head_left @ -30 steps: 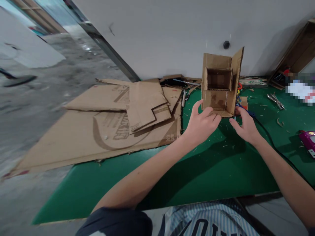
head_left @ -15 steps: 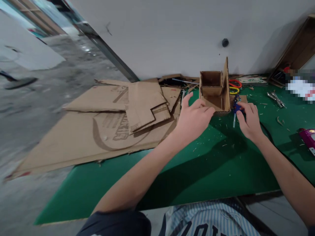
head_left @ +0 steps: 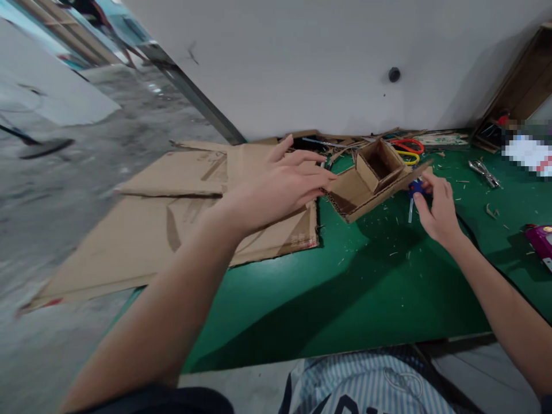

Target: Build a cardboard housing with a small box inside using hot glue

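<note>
My left hand point(head_left: 284, 184) is stretched out with its fingers apart. Its fingertips are at the left edge of a small open cardboard box point(head_left: 345, 192), which sits turned at an angle; I cannot tell whether they press on it. A square cardboard compartment point(head_left: 379, 164) stands inside the box, and a longer cardboard side runs along its right. Close to that side, my right hand point(head_left: 437, 207) is closed around a blue glue gun point(head_left: 416, 187). A clear glue stick point(head_left: 410, 211) pokes out of it toward me.
Flat cardboard sheets point(head_left: 129, 241) cover the left of the green table point(head_left: 310, 305). Red and yellow scissor-like handles point(head_left: 407, 150) lie behind the box. Metal pliers point(head_left: 483, 172) and a purple device point(head_left: 539, 241) are on the right, with scraps scattered about. A white wall point(head_left: 310, 69) rises behind.
The cardboard box has swung round to an angle, its front now toward the left. My left hand has moved left and spread its fingers. The right hand stays on the glue gun.
</note>
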{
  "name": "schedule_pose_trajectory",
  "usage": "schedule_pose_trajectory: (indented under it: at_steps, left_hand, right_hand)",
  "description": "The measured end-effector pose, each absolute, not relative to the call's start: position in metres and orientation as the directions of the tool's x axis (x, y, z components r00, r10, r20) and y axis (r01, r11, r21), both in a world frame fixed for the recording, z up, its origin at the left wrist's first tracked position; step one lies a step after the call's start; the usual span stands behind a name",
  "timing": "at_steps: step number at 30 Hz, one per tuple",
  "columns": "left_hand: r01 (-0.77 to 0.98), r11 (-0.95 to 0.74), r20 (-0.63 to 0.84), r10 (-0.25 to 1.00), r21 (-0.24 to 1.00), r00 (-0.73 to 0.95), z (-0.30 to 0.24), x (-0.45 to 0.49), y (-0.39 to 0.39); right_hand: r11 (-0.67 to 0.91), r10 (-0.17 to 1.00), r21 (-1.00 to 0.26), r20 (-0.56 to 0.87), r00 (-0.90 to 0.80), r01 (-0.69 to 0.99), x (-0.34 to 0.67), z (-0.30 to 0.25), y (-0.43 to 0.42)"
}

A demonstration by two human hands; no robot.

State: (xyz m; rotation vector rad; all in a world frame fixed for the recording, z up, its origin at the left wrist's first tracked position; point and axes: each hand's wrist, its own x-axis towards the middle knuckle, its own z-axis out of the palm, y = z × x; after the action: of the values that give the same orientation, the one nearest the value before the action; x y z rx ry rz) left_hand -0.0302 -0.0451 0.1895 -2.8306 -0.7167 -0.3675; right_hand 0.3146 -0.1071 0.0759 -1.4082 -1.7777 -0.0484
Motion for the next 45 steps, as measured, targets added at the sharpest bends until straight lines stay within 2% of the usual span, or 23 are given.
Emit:
schedule_pose_trajectory:
  at_steps: [3, 6, 8, 15, 22, 26, 29, 30, 32, 34, 37, 39, 42, 45]
  left_hand:
    - [0.432, -0.888, 0.302, 0.373, -0.159, 0.877, 0.187, -0.042, -0.040]
    - [0.417, -0.898, 0.352, 0.349, -0.138, 0.868, 0.180, -0.050, -0.040]
    - [0.411, -0.903, 0.374, 0.341, -0.125, 0.863, 0.173, -0.055, -0.041]
    - [0.463, -0.861, 0.325, 0.386, -0.208, 0.863, 0.160, -0.071, -0.023]
    - [0.562, -0.809, 0.276, 0.509, -0.170, 0.816, 0.170, -0.062, 0.015]
    - [0.598, -0.773, 0.310, 0.527, -0.212, 0.792, 0.173, -0.025, -0.018]
    - [0.571, -0.806, 0.401, 0.477, -0.157, 0.782, 0.157, 0.014, -0.067]
    - [0.578, -0.803, 0.374, 0.496, -0.146, 0.784, 0.149, 0.026, -0.082]
    - [0.581, -0.803, 0.360, 0.507, -0.134, 0.783, 0.131, 0.047, -0.106]
    - [0.618, -0.785, 0.393, 0.555, -0.046, 0.734, 0.114, 0.062, -0.117]
    - [0.645, -0.758, 0.456, 0.610, 0.096, 0.648, 0.096, 0.072, -0.118]
    - [0.641, -0.752, 0.494, 0.620, 0.153, 0.609, 0.090, 0.073, -0.114]
    - [0.619, -0.761, 0.526, 0.614, 0.195, 0.589, 0.086, 0.067, -0.106]
    - [0.577, -0.791, 0.532, 0.585, 0.205, 0.613, 0.085, 0.054, -0.093]
  right_hand:
    - [0.342, 0.755, -0.392, 0.656, -0.001, 0.854, 0.317, 0.077, -0.107]
    - [0.326, 0.764, -0.299, 0.642, -0.063, 0.897, 0.319, 0.076, -0.107]
    - [0.320, 0.771, -0.281, 0.632, -0.076, 0.905, 0.320, 0.075, -0.106]
    - [0.397, 0.748, -0.300, 0.654, -0.116, 0.868, 0.313, 0.076, -0.107]
    - [0.548, 0.731, -0.358, 0.645, -0.224, 0.756, 0.291, 0.074, -0.116]
    - [0.568, 0.749, -0.434, 0.624, -0.221, 0.700, 0.276, 0.071, -0.123]
    - [0.631, 0.704, -0.407, 0.658, -0.266, 0.661, 0.275, 0.074, -0.124]
    - [0.635, 0.702, -0.409, 0.659, -0.270, 0.656, 0.278, 0.076, -0.122]
    - [0.588, 0.731, -0.429, 0.645, -0.224, 0.686, 0.291, 0.079, -0.117]
    - [0.468, 0.763, -0.406, 0.634, -0.127, 0.785, 0.311, 0.078, -0.109]
    - [0.222, 0.831, -0.201, 0.550, -0.077, 0.954, 0.344, 0.067, -0.097]
    - [0.105, 0.876, -0.102, 0.481, -0.043, 0.989, 0.362, 0.055, -0.091]
    - [0.069, 0.900, -0.067, 0.434, -0.033, 0.995, 0.377, 0.041, -0.086]
    - [0.092, 0.891, -0.079, 0.451, -0.047, 0.993, 0.382, 0.039, -0.083]
